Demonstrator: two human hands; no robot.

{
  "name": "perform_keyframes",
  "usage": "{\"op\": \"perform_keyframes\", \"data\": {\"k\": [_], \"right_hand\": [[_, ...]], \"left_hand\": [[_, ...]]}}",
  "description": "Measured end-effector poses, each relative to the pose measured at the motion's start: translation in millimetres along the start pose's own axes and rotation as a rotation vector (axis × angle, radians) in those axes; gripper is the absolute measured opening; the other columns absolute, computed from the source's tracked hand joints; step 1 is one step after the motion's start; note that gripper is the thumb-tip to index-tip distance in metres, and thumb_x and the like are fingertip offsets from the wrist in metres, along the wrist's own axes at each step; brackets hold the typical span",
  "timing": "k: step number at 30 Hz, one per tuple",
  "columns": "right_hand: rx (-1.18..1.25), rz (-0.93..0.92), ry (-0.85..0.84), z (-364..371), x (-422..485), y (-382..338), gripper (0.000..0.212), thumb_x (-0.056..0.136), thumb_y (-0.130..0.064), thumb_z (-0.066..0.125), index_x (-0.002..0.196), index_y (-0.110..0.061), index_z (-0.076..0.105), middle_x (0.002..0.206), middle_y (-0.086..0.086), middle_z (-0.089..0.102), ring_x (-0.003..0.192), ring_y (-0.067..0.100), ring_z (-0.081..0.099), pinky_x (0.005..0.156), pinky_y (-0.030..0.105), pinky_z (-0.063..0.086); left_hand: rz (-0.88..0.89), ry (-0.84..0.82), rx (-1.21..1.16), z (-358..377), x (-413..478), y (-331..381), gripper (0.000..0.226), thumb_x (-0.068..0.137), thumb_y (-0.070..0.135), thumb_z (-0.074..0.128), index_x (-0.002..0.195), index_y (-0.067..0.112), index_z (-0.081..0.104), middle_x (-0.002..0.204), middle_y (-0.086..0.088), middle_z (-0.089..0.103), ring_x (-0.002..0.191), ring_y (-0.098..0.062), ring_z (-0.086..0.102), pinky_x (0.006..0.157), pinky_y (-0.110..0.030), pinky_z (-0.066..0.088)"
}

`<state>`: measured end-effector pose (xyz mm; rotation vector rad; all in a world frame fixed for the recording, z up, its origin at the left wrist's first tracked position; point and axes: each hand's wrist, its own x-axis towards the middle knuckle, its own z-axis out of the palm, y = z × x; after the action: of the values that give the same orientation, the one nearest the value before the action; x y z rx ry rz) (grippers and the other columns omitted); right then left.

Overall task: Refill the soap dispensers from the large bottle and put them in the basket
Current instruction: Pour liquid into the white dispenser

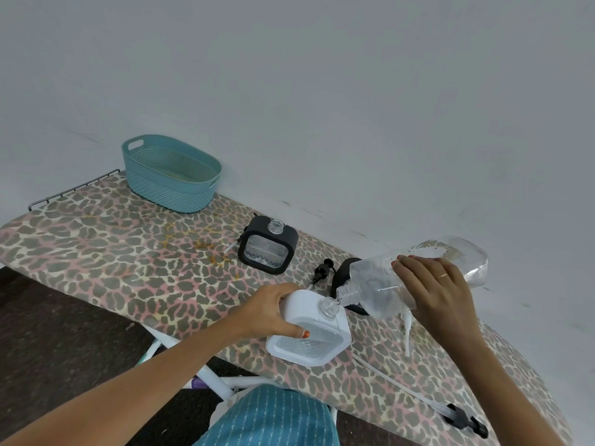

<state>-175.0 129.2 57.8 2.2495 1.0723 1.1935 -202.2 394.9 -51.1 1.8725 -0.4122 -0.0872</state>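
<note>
Your left grip wraps the side of the white dispenser, which stands uncapped by the near edge of the ironing board. Your right grip curls round the clear large bottle, tipped so its mouth meets the dispenser's neck, with clear liquid lying toward the bottle's neck. An uncapped black dispenser stands by the far edge. The teal basket sits at the far-left corner.

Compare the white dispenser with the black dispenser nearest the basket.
The white dispenser has a white casing; the black dispenser a black one. The white dispenser is gripped by the left hand under the mouth of the large bottle; the black dispenser stands untouched. Both have clear windows and uncapped necks.
</note>
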Motion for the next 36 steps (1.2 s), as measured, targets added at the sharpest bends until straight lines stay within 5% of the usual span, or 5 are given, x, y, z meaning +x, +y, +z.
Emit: {"op": "perform_keyframes", "data": {"k": [14, 36], "right_hand": [[-0.023, -0.006, -0.012, -1.9, 1.5, -1.3, 0.060, 0.053, 0.007, 0.081, 0.104, -0.006, 0.051, 0.094, 0.014, 0.072, 0.082, 0.029, 0.069, 0.080, 0.035, 0.037], [-0.037, -0.043, 0.032, -3.2, 2.1, -2.9, 0.047, 0.062, 0.004, 0.074, 0.103, -0.005, 0.052, 0.095, 0.014, 0.072, 0.083, 0.028, 0.069, 0.081, 0.035, 0.038]], "left_hand": [[-0.004, 0.003, 0.006, 1.5, 0.1, -1.4, 0.060, 0.050, 0.044, 0.075, 0.101, 0.015, 0.062, 0.098, -0.001, 0.067, 0.092, -0.014, 0.063, 0.083, -0.040, 0.053], [0.000, 0.008, -0.008, 2.2, 0.0, -0.3, 0.049, 0.049, 0.045, 0.073, 0.093, 0.030, 0.058, 0.092, 0.011, 0.063, 0.092, -0.012, 0.062, 0.083, -0.034, 0.053]]}}
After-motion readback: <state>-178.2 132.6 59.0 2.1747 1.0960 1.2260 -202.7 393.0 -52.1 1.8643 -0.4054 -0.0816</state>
